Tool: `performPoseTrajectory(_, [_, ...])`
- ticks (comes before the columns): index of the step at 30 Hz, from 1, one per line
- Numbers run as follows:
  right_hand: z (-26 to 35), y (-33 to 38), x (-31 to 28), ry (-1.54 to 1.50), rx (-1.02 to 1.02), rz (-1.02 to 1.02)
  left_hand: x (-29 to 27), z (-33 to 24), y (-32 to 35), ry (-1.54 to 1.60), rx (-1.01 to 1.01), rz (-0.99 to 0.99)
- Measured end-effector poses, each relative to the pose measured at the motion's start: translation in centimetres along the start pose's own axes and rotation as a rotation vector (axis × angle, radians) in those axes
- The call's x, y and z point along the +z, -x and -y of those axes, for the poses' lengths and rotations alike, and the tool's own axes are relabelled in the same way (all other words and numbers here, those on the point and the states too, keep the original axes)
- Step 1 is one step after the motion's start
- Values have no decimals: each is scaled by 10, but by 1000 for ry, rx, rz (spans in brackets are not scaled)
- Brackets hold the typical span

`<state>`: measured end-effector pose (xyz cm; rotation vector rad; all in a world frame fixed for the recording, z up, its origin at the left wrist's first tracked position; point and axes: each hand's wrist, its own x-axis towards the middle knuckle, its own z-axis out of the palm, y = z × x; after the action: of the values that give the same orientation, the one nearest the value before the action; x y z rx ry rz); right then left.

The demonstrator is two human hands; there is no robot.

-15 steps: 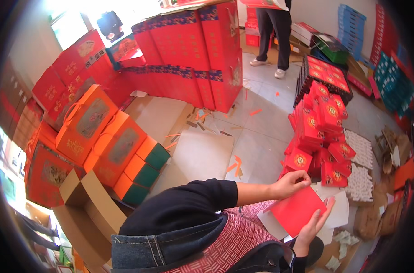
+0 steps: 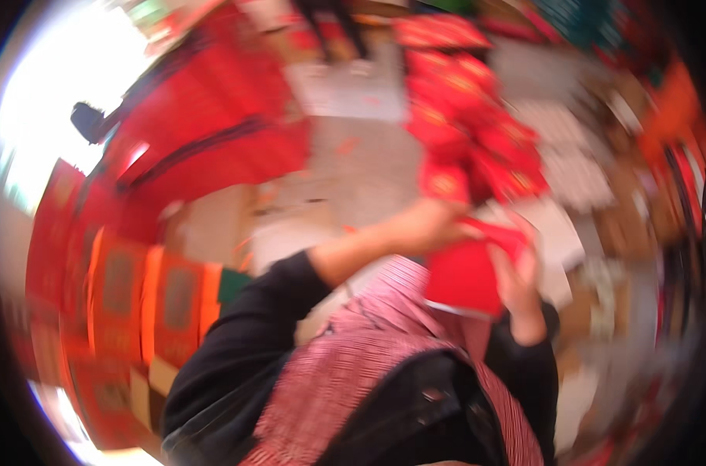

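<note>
Between my two hands is a red cardboard piece (image 2: 460,278), with a pale edge along its lower side. Motion blur hides whether it is a flat card or a partly folded box. My left hand (image 2: 429,227) reaches across from the left, its fingers closed at the upper edge of the red piece. On the right side, my right hand (image 2: 521,279) holds that same piece, thumb and fingers along its edge. White sheets (image 2: 551,237) lie just beyond my right hand. A patterned red-and-white apron (image 2: 368,334) covers my lap below the hands.
A pile of small red boxes (image 2: 477,128) stands right ahead, pale stacked pieces (image 2: 563,147) beside it. Large red cartons (image 2: 213,116) form a wall at far left; orange boxes (image 2: 116,295) stand nearer. A person's legs (image 2: 333,31) show at the back.
The view has swung and blurred, so the red box pile sits further left and higher. My left hand has come onto the red piece's upper edge, and the piece has tilted.
</note>
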<state>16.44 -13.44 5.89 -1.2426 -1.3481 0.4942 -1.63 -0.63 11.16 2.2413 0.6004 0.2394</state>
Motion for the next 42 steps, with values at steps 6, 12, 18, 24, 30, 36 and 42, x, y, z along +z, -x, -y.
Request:
performPoseTrajectory(6, [-30, 19, 35, -245, 210, 156, 20, 20, 25, -132, 33, 177])
performPoseTrajectory(12, [-47, 13, 34, -231, 279, 314, 29, 44, 15, -69, 22, 218])
performPoseTrajectory(18, [-123, -10, -62, -196, 575, 50, 9, 84, -16, 554, -293, -304])
performPoseTrajectory(24, [-264, 56, -262, 442, 949, -470, 28, 110, -75, 1044, -399, -421])
performPoseTrajectory(30, [-376, 129, -355, 908, 1146, -586, 94, 93, -170, 1025, -538, -265])
performPoseTrajectory(36, [-508, 115, -364, 1151, 1216, -269, 136, 81, -210, 952, -718, -243])
performPoseTrajectory(42, [-574, 175, -387, 1571, 960, 267, 145, 86, -224, 935, -741, -234])
